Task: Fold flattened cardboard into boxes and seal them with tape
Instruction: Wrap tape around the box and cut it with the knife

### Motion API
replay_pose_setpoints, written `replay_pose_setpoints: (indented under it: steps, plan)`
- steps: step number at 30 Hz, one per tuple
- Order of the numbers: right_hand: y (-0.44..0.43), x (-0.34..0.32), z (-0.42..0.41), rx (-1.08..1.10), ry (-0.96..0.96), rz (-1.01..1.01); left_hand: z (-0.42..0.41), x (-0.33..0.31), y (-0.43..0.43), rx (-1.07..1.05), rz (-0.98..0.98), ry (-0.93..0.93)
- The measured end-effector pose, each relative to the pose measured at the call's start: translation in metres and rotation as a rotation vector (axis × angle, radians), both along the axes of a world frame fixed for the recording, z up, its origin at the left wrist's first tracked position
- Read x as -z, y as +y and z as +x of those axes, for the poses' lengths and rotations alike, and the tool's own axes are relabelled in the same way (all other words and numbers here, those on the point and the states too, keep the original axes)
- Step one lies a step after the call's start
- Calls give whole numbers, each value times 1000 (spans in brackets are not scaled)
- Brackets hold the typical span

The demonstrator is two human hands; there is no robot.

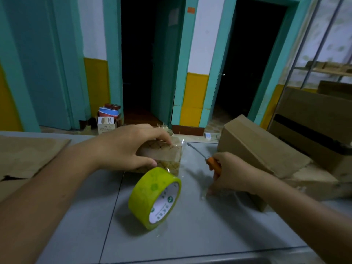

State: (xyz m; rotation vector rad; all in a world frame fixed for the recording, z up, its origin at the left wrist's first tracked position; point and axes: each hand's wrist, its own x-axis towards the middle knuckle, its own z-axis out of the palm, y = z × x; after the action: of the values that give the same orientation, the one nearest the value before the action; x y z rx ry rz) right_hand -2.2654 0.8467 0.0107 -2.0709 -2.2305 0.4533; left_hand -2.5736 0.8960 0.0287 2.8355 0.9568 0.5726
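Reference: the tape roll (152, 197), standing on edge on the table (190, 235), nearest the viewer.

1. Just beyond the roll sits the small box (167, 155), long axis left to right.
2. The left hand (129, 145) grips the box from beyond-left of the roll, thumb on the near face and fingers over the top.
3. Right of the roll, the right hand (234, 174) holds the knife (205, 159) by its orange handle. The blade points at the box's right end, slightly apart.
4. This hand is judged nearer any tape cut.
5. Bare table lies between the blade and the roll.
6. Farther right is a larger box (257, 147); far left is flattened cardboard (28, 153).
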Motion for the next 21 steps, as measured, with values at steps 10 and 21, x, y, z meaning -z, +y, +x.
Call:
replay_pose_setpoints:
  steps: [10, 21]
  plan:
    - [-16, 2, 16, -66, 84, 80, 2, 2, -6, 13, 194, 70]
    - [-14, 6, 1, -186, 375, 469, 0, 15, 4, 30, 364, 169]
